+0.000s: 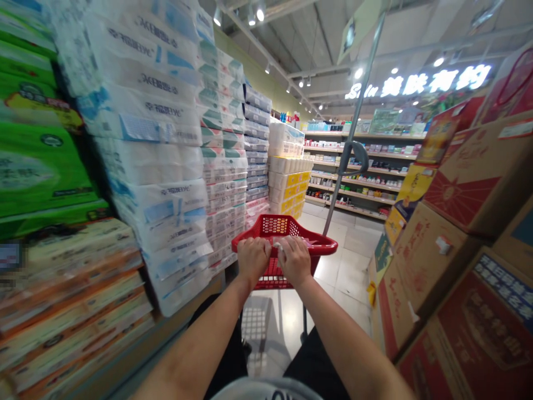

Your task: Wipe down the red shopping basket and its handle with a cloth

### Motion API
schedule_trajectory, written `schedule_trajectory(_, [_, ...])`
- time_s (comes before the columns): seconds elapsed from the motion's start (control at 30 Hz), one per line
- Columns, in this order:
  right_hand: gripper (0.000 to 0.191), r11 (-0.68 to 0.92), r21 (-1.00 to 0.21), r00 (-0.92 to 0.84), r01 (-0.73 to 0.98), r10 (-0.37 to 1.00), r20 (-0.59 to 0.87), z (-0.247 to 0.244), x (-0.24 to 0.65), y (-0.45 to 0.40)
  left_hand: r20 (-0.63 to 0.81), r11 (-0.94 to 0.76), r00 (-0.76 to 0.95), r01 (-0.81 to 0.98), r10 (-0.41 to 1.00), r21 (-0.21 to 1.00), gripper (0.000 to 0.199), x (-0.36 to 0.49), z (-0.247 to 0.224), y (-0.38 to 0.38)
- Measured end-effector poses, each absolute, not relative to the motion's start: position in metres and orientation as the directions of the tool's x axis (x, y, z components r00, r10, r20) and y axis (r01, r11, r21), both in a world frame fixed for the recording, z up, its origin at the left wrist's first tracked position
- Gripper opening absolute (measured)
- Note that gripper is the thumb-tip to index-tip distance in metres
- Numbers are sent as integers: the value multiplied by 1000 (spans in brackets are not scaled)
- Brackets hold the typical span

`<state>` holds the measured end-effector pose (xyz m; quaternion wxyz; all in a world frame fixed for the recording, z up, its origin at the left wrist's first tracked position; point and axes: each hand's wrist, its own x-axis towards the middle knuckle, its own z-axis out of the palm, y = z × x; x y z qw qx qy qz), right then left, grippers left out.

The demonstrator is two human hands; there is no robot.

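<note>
A red shopping cart [327, 245] with a perforated basket stands straight ahead, close to the body. My left hand [253, 258] is closed over the left part of its near rim bar. Just to the right, my right hand [295, 256] is wrapped over the same bar, with something small and pale at its thumb that I cannot make out. Some pinkish, clear-wrapped item is partly visible in the basket behind my right hand. Both forearms reach forward from the bottom of the view.
Tall stacks of wrapped tissue packs [166, 161] line the left side, with green packs [37, 161] nearest. Cardboard boxes [428, 250] are piled on the right. A metal pole [353, 119] rises beyond the cart, and stocked shelves [362, 158] stand across the tiled floor [347, 272].
</note>
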<state>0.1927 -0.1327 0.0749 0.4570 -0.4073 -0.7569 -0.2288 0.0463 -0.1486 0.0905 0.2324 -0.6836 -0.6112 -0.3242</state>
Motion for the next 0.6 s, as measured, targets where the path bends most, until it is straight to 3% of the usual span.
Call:
schedule_trajectory(0.17, [16, 522, -61, -261, 851, 520, 813, 88, 185, -129, 718, -163, 56, 983, 693, 81, 38, 46, 91, -149])
schedule_trajectory(0.37, [32, 589, 26, -279, 808, 343, 897, 69, 188, -137, 728, -171, 66, 983, 683, 71, 37, 44, 91, -152])
schedule_trajectory(0.6, [18, 512, -69, -267, 856, 553, 789, 97, 176, -127, 725, -154, 45, 984, 687, 85, 40, 46, 91, -150])
